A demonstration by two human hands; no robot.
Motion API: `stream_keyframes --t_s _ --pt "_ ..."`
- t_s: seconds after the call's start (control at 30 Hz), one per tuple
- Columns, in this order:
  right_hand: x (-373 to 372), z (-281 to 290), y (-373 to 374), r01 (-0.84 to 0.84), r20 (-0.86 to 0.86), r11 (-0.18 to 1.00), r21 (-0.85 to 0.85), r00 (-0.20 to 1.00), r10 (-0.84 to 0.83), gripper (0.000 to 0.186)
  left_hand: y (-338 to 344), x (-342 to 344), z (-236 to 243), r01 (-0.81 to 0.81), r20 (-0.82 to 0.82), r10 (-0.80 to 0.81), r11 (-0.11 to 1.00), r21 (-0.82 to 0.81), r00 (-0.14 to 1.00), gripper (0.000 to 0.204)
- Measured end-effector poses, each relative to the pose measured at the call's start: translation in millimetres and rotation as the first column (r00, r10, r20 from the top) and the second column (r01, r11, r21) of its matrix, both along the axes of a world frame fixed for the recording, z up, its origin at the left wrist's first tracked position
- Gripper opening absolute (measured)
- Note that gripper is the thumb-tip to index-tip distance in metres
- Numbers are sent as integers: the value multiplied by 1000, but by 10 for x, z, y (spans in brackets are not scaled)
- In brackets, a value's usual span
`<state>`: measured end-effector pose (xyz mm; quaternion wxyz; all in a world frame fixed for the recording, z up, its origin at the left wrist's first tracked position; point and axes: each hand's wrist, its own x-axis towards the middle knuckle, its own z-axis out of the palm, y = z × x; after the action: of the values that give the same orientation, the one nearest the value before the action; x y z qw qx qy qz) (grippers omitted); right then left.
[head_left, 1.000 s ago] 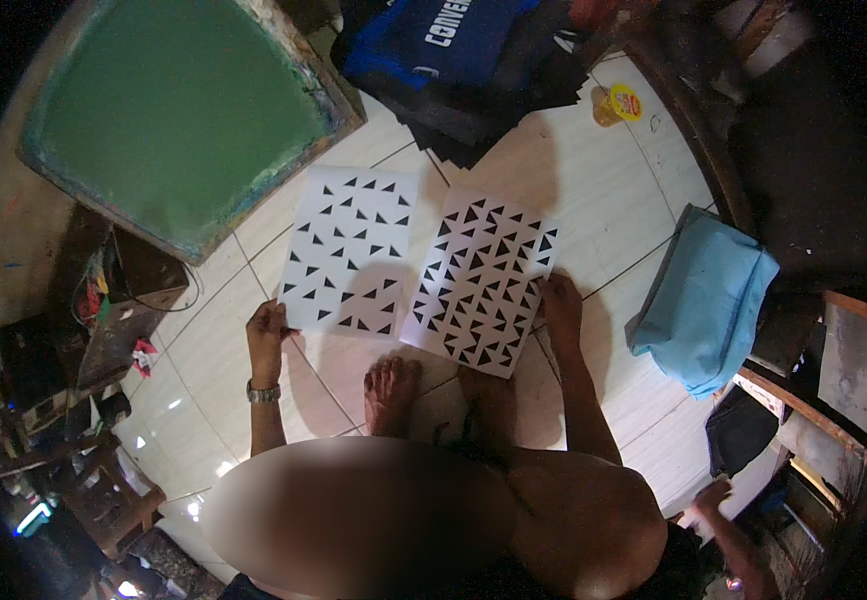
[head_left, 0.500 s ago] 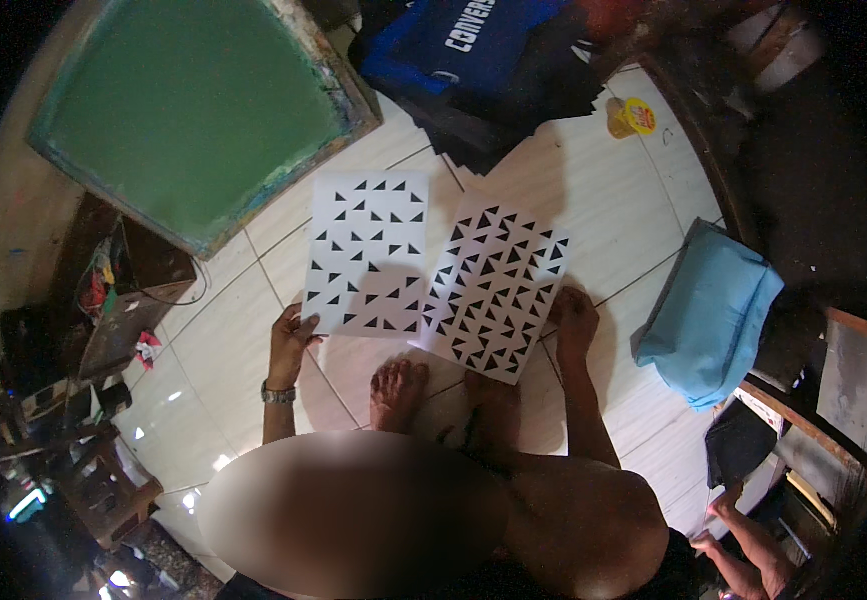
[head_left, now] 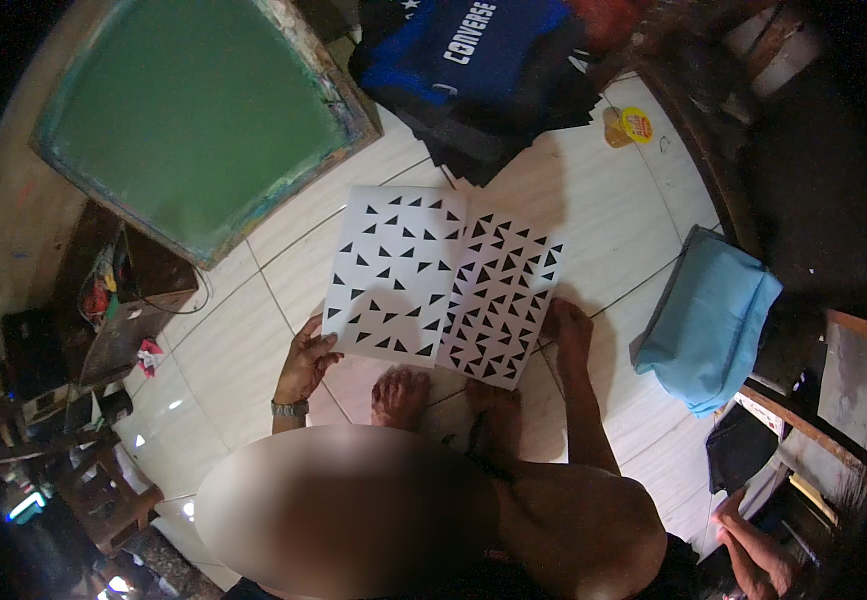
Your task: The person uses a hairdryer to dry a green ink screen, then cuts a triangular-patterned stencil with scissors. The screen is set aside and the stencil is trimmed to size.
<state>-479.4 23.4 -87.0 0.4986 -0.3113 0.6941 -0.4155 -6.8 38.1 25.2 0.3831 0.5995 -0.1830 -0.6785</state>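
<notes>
My left hand (head_left: pixel 308 362) pinches the lower left corner of a white sheet printed with black triangles (head_left: pixel 389 270). A second white sheet with more closely set black triangles (head_left: pixel 501 310) lies to its right, its left edge covered by the first sheet. At that second sheet's right edge is my right hand (head_left: pixel 568 330), its fingers partly hidden by the paper, apparently gripping it. Both sheets are tilted a little and held over the floor in front of my feet (head_left: pixel 400 397).
Tiled floor (head_left: pixel 283 265) surrounds the sheets. A green screen in a worn frame (head_left: pixel 193 120) stands at far left, a stack of dark and blue printed fabric (head_left: pixel 473 80) at the far side. A light blue bag (head_left: pixel 708 320) and a yellow-lidded cup (head_left: pixel 635 125) sit right.
The left sheet has moved right with my left hand and turned slightly clockwise. It now overlaps more of the right sheet, which has shifted only a little.
</notes>
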Motion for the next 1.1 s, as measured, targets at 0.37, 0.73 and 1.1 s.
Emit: stream_keyframes --t_s 0.37,0.73,1.1 --pt "76 359 22 26 212 982 185 975 -66 38 -17 11 -142 -12 66 13 1000 -17 998 48" --pt "80 308 236 -122 116 960 252 989 96 34 105 496 -158 -244 -18 243 969 -33 970 37" --pt "158 415 72 -77 33 946 315 997 70 35 317 944 -65 -193 -19 192 981 -6 981 38"
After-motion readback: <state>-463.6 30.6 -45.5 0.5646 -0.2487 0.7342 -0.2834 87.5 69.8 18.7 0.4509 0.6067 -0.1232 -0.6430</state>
